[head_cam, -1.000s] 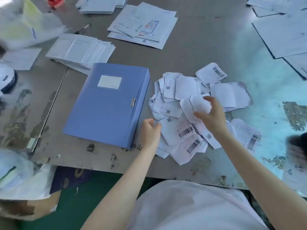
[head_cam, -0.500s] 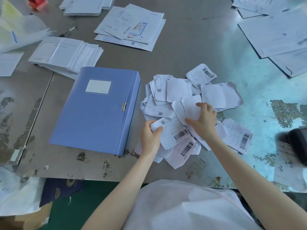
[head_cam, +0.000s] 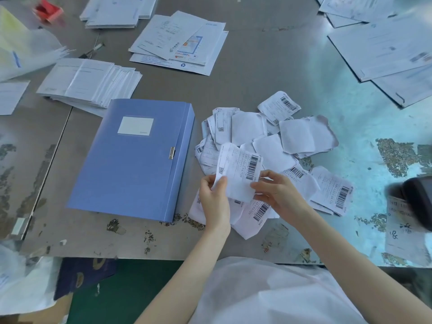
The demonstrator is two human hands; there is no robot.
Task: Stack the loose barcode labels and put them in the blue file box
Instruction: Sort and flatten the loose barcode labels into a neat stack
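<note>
the left grip and the right grip both pinch one barcode label, held up over the pile of loose labels. the held label is white, curled and creased, with a black barcode along its right side and a small square code near its left edge. the left grip holds its lower left edge, the right grip its lower right corner. the pile lies near the front edge of the surface. its labels overlap and are crumpled, some barcode up, others blank side up. the blue file box lies flat and closed just left of the pile, its clasp toward the labels. bare surface shows behind the pile and to its right, up to a dark device at the right edge. a stack of forms lies behind the box, toward the left edge.
</note>
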